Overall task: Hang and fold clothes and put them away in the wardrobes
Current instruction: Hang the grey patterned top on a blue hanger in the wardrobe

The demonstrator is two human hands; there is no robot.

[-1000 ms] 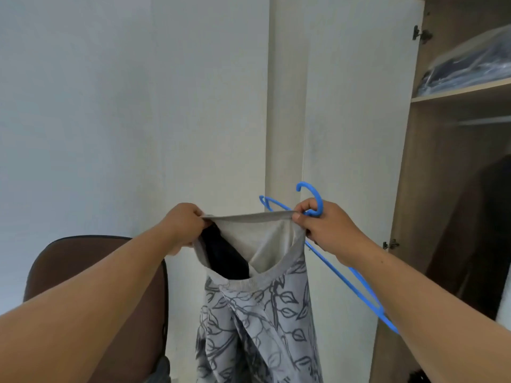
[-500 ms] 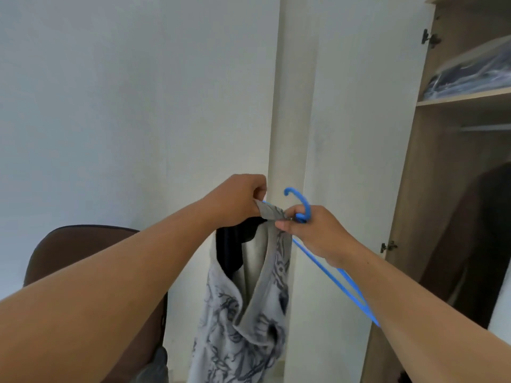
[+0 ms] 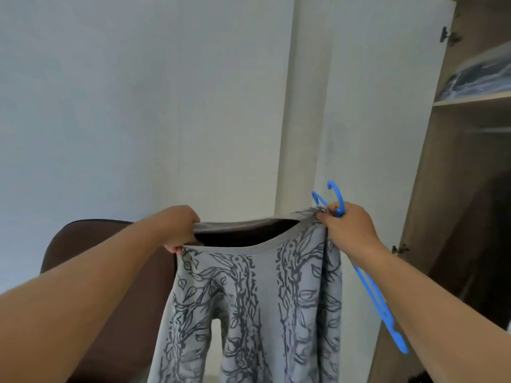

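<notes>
A grey garment (image 3: 257, 308) with a dark leaf-and-vine print hangs in front of me, its waistband stretched wide open. My left hand (image 3: 177, 228) grips the waistband's left end. My right hand (image 3: 348, 230) pinches the right end and also holds a blue plastic hanger (image 3: 370, 294). The hanger's hook sticks up above my right fist, and its arm slants down to the right beside my forearm. The garment's lower part runs out of view at the bottom.
A brown chair back (image 3: 91, 244) stands low on the left, behind my left arm. The open wooden wardrobe (image 3: 431, 167) is on the right, with bagged clothes (image 3: 481, 76) on its shelf, a rail, and a dark garment (image 3: 475, 244) hanging inside. A white wall is ahead.
My hands were close together with the waistband bunched; now they have pulled apart sideways and the waistband is stretched open. The hanger stays in my right hand.
</notes>
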